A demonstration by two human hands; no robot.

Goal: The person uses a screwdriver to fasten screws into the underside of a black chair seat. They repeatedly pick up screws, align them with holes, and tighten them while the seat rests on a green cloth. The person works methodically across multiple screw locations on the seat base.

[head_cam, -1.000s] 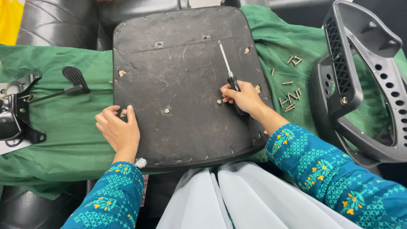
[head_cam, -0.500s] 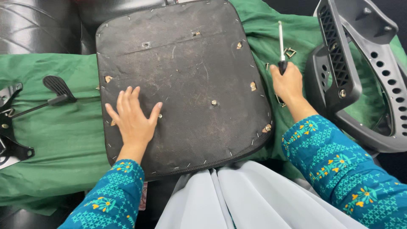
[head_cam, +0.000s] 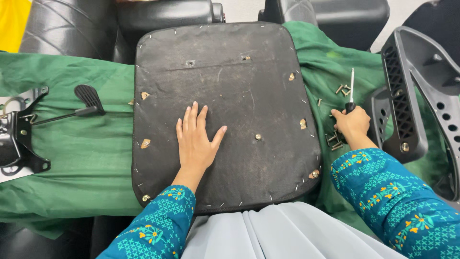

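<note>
The right hand is closed in a grip around the black handle of a slim screwdriver, whose silver shaft points away from the person, up over the green cloth; held that way the tool stands clear of the work and just beside the scatter of brass-coloured screws lying on the cloth near its right edge. The left hand holds nothing: it lies flat and open, fingers spread, pressed on the underside of the worn black seat-base panel, which rests in the middle of the cloth, and the palm seems to steady it. Both forearms, in teal patterned sleeves, reach forward from the lap, the right wrist bent outward. A black plastic chair back lies at the right edge, a black lever and metal bracket at the left.
</note>
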